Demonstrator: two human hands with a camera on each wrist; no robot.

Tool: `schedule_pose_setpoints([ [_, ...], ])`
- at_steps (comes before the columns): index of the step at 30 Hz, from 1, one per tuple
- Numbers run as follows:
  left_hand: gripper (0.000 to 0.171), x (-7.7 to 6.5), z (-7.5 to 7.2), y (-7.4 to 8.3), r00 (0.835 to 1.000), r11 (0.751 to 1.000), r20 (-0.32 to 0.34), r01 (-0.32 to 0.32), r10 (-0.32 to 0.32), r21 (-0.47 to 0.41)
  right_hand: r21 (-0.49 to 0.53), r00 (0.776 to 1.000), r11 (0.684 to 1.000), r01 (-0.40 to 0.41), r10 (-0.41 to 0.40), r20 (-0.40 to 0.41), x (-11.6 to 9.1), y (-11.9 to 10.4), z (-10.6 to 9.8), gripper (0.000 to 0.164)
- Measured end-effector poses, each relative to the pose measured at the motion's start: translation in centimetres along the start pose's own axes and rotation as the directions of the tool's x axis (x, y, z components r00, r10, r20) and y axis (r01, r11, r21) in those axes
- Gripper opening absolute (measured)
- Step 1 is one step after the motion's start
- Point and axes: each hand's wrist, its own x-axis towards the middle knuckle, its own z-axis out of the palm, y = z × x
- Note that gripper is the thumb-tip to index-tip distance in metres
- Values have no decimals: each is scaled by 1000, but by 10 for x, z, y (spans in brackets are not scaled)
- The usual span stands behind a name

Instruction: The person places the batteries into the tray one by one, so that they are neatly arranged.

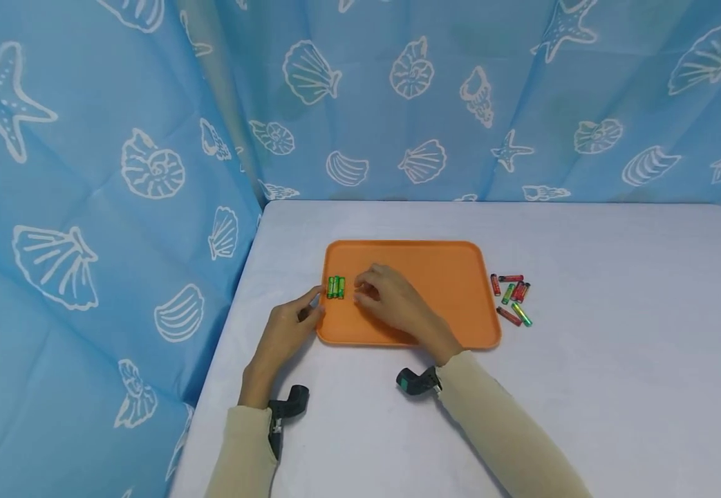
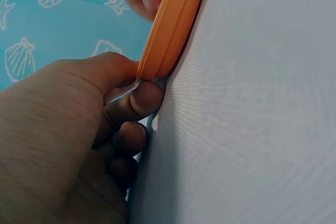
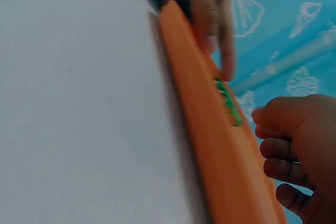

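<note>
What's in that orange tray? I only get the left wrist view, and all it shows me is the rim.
Observer: Three green batteries lie side by side near the left edge of the tray.
Visitor: Oh! Anything beside it?
Observer: Yes, a loose cluster of red and green batteries lies on the white tabletop, just past the tray's right edge.
Visitor: I glimpse some fingers beyond the rim. Where's that hand?
Observer: That's the right hand, over the tray, just right of the three green batteries.
</note>
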Motion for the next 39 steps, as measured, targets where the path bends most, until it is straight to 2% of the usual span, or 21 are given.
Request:
schedule_pose_setpoints([
  [5,45,-2,0,-1,1000,1000,-6,18,-18,-14,-8,998,1000,13,-13,-54,-26,5,-26,19],
  [11,45,0,0,0,1000,1000,15,7,-7,-14,-11,992,1000,-17,15,-125,-75,27,-57,25],
  [18,45,-1,1,2,999,999,26,33,-33,-6,-61,966,994,-85,67,-249,-126,59,-84,29],
  [21,46,-2,0,3,999,999,24,41,-41,-7,-73,958,992,-107,83,-274,-142,72,-94,33],
  [25,47,-4,0,6,999,999,22,49,-49,-19,-83,963,981,-175,153,-221,-158,85,-113,42],
  [32,46,-3,0,4,999,999,12,34,-34,-4,-126,933,926,-356,344,-110,-186,108,-131,52],
  [36,45,-2,1,3,1000,1000,3,17,-17,11,-81,932,928,-363,363,-18,-190,121,-138,58],
  [39,45,-2,1,2,1000,1000,5,12,-12,6,-21,947,948,-319,319,30,-190,130,-142,58],
])
